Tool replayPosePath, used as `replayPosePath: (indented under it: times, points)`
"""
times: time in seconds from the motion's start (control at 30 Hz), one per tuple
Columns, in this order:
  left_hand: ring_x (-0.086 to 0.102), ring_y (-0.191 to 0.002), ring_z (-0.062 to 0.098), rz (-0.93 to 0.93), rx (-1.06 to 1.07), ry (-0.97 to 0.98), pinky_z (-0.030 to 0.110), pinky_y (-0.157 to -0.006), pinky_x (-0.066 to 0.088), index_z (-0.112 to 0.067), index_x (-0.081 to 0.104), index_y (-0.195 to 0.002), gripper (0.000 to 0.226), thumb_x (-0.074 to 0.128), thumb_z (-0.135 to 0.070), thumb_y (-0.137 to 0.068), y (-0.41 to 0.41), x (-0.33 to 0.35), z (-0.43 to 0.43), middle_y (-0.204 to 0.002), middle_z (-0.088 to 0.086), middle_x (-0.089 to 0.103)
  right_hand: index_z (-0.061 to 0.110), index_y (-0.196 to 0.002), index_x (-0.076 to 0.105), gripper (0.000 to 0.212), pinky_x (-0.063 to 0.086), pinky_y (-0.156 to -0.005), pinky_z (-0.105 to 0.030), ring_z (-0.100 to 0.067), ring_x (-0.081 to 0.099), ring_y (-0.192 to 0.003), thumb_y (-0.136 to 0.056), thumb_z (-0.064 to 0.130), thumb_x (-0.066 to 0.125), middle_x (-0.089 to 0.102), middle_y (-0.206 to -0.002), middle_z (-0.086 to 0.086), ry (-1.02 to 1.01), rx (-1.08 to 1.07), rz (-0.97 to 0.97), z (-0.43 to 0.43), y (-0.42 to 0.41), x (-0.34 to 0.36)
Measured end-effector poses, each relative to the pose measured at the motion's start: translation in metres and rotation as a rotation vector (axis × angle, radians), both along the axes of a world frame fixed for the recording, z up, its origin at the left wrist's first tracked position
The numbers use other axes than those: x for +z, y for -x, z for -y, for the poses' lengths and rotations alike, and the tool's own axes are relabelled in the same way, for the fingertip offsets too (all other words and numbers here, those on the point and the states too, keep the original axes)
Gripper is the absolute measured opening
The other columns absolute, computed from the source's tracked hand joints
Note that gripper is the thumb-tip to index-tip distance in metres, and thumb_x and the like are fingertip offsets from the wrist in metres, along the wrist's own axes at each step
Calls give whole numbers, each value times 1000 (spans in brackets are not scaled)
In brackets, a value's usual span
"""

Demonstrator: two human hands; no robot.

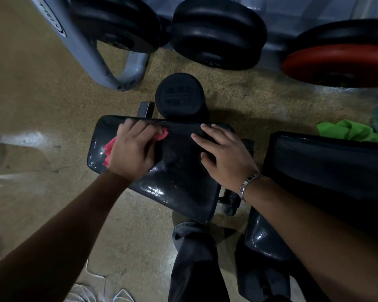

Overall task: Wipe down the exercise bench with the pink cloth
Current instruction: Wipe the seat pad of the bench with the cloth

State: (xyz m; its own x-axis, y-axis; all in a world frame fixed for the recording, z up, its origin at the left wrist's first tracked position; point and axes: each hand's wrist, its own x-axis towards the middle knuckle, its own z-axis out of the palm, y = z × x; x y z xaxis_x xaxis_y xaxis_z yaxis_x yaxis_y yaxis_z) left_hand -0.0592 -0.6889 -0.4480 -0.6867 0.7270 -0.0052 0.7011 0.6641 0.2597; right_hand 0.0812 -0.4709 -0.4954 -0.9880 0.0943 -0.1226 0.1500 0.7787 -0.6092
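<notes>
The black padded seat of the exercise bench (179, 177) lies in the middle of the head view, glossy and wet-looking. My left hand (132, 149) presses the pink cloth (109, 149) flat onto the pad's far left part; the cloth shows on both sides of the hand. My right hand (222, 153) rests flat on the pad's right side with fingers spread, holding nothing. A metal watch band sits on that wrist. A second black pad (327, 166) of the bench lies to the right.
A black foam roller (180, 95) stands just beyond the seat. Black weight plates (216, 33) and a red plate (336, 64) lean on a grey rack (83, 46) at the back. A green cloth (347, 130) lies behind the right pad. My trouser leg (194, 258) is below the seat.
</notes>
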Motion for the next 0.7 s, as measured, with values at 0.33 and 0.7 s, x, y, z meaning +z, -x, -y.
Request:
replayPosePath:
  times: [0.33,0.7]
  points:
    - [53,-94,35,27,-51,2,47,-81,42,-10,71,-115,33,52,-12,-88,-5,0,-17,-111,8,68,27,-143,56,49,38,-116,-47,-27,38,-145,-94,26,54,47,-155,-3,18,-20,-12,2,1,4]
    - [58,-92,36,8,-61,-71,46,-79,46,-7,75,-116,32,56,-8,-90,-26,-8,0,-117,10,72,28,-144,55,49,38,-116,-49,-26,38,-145,-95,28,54,45,-155,-2,13,-17,-21,1,0,2]
